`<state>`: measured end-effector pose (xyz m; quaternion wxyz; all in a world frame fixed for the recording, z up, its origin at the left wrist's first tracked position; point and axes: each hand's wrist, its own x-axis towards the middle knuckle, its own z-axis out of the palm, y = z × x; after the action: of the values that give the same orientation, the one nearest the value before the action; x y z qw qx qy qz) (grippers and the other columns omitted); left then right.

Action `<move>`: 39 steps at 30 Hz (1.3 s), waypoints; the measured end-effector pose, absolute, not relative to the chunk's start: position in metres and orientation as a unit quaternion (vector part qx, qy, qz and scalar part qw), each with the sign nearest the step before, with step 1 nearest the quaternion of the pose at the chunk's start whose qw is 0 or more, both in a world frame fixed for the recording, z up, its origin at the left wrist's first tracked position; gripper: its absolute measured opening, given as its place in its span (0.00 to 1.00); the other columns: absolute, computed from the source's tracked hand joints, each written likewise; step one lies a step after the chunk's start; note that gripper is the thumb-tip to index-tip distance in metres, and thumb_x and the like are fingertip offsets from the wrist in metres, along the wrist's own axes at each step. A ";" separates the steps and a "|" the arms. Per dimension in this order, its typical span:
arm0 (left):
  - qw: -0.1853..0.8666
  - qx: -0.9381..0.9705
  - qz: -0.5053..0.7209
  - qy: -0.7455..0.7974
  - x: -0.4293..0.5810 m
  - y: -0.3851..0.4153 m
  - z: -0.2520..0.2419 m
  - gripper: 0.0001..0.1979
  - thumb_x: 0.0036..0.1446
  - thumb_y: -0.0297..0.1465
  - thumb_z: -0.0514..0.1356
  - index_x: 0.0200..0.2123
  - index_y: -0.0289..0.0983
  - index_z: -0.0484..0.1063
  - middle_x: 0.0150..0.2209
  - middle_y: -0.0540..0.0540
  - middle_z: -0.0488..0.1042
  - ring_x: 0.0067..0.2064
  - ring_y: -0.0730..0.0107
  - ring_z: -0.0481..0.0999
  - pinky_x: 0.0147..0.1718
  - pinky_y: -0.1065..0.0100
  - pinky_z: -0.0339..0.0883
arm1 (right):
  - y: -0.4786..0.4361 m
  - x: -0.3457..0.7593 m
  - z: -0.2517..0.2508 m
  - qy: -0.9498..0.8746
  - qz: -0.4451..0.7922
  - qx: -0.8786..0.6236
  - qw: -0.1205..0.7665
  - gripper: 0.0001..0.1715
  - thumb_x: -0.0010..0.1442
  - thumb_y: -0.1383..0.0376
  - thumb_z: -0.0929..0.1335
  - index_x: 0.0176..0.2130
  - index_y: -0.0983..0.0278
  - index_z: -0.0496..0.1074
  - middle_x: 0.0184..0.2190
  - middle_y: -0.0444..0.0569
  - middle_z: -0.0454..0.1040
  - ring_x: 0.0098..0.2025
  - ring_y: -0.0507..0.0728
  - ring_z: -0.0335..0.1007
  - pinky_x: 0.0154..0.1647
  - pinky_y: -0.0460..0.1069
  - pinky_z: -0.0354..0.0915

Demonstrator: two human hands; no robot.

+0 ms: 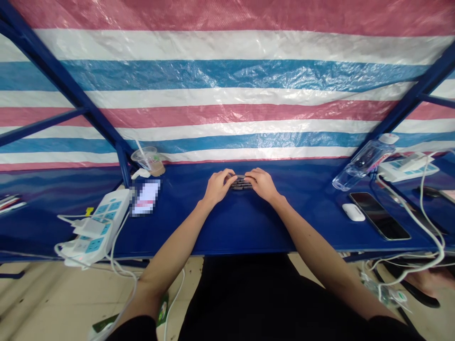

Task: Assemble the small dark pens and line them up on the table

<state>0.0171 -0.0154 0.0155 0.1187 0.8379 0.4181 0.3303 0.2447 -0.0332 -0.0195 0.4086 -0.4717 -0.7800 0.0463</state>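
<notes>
Striped sheet (227, 76) behind; blue table (241, 227) below. Water bottle (366, 163) at right, well apart from the work. Left hand (219, 185) and right hand (263, 183) close but not touching, fingers closed on opposite ends of a small dark banded object (242, 183), mid-table toward the far edge; resting or lifted, cannot tell. Judged risk: uneven pressure between the two could skew the bands or let one end slip
</notes>
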 end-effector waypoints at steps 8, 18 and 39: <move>0.113 0.829 0.361 0.412 0.016 -0.012 0.010 0.07 0.72 0.36 0.57 0.42 0.41 0.73 0.40 0.48 0.80 0.43 0.62 0.78 0.47 0.62 0.67 | -0.034 0.245 -0.019 -0.775 0.045 -0.465 0.425 0.10 0.72 0.62 0.68 0.43 0.59 0.81 0.38 0.51 0.79 0.41 0.61 0.70 0.46 0.54 0.67; 0.115 0.829 0.351 0.420 0.015 -0.009 0.007 0.06 0.71 0.35 0.58 0.41 0.41 0.73 0.39 0.48 0.78 0.43 0.62 0.76 0.47 0.62 0.67 | -0.036 0.244 -0.017 -0.777 0.058 -0.457 0.430 0.10 0.72 0.63 0.68 0.42 0.59 0.81 0.37 0.50 0.80 0.41 0.61 0.71 0.46 0.54 0.67; 0.129 0.825 0.352 0.423 0.015 -0.011 0.012 0.10 0.73 0.36 0.53 0.40 0.42 0.72 0.38 0.48 0.79 0.42 0.61 0.76 0.46 0.62 0.67 | -0.034 0.245 -0.018 -0.773 0.057 -0.456 0.438 0.08 0.71 0.64 0.69 0.43 0.59 0.81 0.38 0.50 0.80 0.42 0.61 0.71 0.47 0.54 0.68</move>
<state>0.0145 -0.0114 0.0121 0.1295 0.8250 0.4229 0.3518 0.2445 -0.0344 -0.0179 0.4385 -0.4555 -0.7727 0.0569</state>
